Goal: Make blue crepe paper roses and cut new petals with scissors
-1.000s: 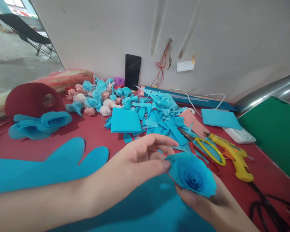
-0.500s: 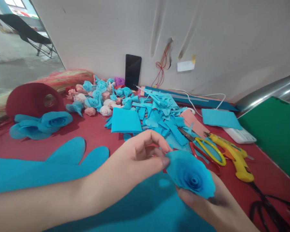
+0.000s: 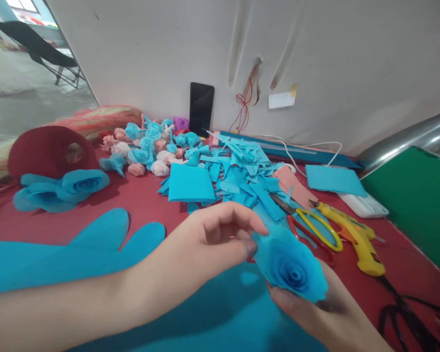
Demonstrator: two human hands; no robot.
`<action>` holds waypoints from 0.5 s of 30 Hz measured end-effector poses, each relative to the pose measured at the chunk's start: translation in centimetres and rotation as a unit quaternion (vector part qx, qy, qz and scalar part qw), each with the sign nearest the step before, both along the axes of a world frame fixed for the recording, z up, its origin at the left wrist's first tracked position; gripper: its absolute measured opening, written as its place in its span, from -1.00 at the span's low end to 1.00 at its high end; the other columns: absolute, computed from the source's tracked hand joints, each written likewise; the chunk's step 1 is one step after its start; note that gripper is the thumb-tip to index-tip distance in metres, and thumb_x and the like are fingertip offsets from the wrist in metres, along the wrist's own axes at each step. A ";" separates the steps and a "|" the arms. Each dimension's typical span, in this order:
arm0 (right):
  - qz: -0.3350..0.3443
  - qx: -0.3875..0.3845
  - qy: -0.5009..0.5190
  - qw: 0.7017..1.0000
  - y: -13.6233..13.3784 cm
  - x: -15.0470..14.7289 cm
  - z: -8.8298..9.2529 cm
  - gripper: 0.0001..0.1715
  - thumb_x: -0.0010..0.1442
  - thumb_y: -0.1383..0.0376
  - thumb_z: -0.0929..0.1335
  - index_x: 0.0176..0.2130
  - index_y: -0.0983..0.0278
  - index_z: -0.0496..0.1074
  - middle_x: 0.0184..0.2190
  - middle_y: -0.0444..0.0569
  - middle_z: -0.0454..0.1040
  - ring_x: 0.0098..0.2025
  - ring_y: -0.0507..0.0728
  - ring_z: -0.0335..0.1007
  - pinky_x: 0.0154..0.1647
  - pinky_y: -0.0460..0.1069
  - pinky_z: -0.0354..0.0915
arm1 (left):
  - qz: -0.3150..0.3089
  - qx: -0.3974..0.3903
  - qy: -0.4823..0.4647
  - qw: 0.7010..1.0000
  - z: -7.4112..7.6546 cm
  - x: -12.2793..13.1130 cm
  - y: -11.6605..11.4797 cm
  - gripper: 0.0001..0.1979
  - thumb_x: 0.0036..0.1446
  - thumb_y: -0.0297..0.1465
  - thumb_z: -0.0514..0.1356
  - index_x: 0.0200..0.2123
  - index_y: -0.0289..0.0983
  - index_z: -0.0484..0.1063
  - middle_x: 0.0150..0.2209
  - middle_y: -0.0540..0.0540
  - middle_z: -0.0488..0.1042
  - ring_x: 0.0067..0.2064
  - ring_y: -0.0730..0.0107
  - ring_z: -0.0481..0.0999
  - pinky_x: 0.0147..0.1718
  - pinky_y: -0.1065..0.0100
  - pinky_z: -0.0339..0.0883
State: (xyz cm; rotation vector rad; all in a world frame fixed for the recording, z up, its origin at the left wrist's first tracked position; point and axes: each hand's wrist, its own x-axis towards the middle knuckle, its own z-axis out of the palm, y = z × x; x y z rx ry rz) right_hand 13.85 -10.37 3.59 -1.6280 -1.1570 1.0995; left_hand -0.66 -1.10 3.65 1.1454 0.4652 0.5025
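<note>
A blue paper flower (image 3: 291, 266) with tightly rolled inner petals faces up toward me. My right hand (image 3: 317, 308) cups it from below, the thumb along its near side. At the flower's upper left edge, my left hand (image 3: 223, 234) pinches the rim of an outer petal between thumb and fingers. Under both hands spreads a large blue paper sheet (image 3: 205, 313). Two blue petal pieces (image 3: 104, 227) lie at its far left edge. Just beyond the flower are scissors (image 3: 317, 225) with red and yellow handles.
A yellow glue gun (image 3: 355, 234) with a black cord lies right. Blue paper scraps (image 3: 245, 171) and small paper roses (image 3: 146, 146) are heaped at the back. A phone (image 3: 201, 108) leans on the wall. Larger blue flowers (image 3: 62, 189) sit left by a dark red roll (image 3: 47, 151).
My left index finger has shifted slightly right over the petal's rim. My right hand and the flower stay almost in place.
</note>
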 end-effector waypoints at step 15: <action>-0.096 -0.038 0.099 0.990 -0.5 -0.9 -0.8 -0.57 -0.27 0.23 0.43 -0.29 0.16 0.39 -0.42 -0.16 0.50 -0.38 0.13 0.46 -0.37 -0.07 0.40 | -0.011 -0.062 0.006 0.998 0.4 0.0 -0.2 -0.89 0.08 -0.54 0.15 -0.39 -0.25 0.45 -0.39 0.07 0.39 -0.33 0.60 0.34 -0.33 0.58 0.22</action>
